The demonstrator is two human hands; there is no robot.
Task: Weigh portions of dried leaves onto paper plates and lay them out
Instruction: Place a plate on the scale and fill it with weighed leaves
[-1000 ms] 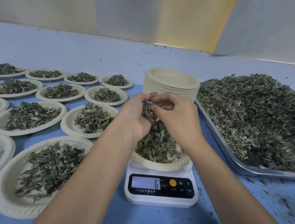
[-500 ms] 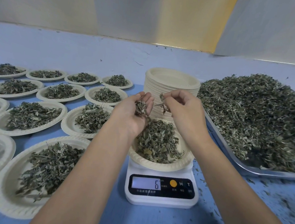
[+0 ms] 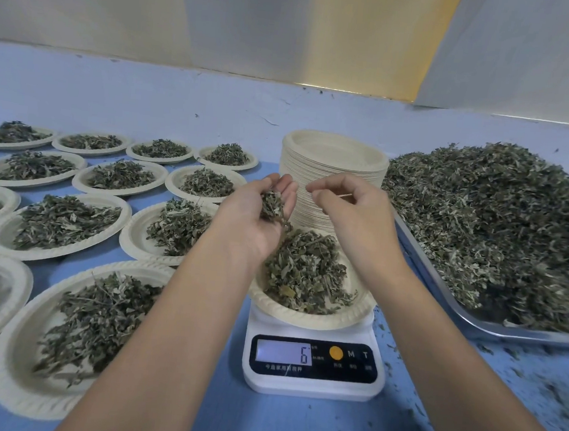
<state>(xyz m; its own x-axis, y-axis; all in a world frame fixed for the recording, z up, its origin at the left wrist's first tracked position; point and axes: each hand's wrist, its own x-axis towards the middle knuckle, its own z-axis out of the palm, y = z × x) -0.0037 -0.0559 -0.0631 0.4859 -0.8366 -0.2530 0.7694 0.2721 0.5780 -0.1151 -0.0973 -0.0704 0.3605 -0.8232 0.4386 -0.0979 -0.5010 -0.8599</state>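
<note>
My left hand (image 3: 256, 223) cups dried leaves (image 3: 272, 204) above the plate (image 3: 301, 320) on the scale (image 3: 313, 386), my right hand (image 3: 357, 216) pinches a thin stem (image 3: 344, 195).

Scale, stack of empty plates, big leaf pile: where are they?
scale (image 3: 313, 358), head view, on its front panel.
stack of empty plates (image 3: 333, 151), head view, on the top plate.
big leaf pile (image 3: 502, 231), head view, on the middle of the heap.

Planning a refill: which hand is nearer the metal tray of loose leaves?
Right. The right hand is just left of the tray; the left hand, cupping leaves, is farther left.
</note>
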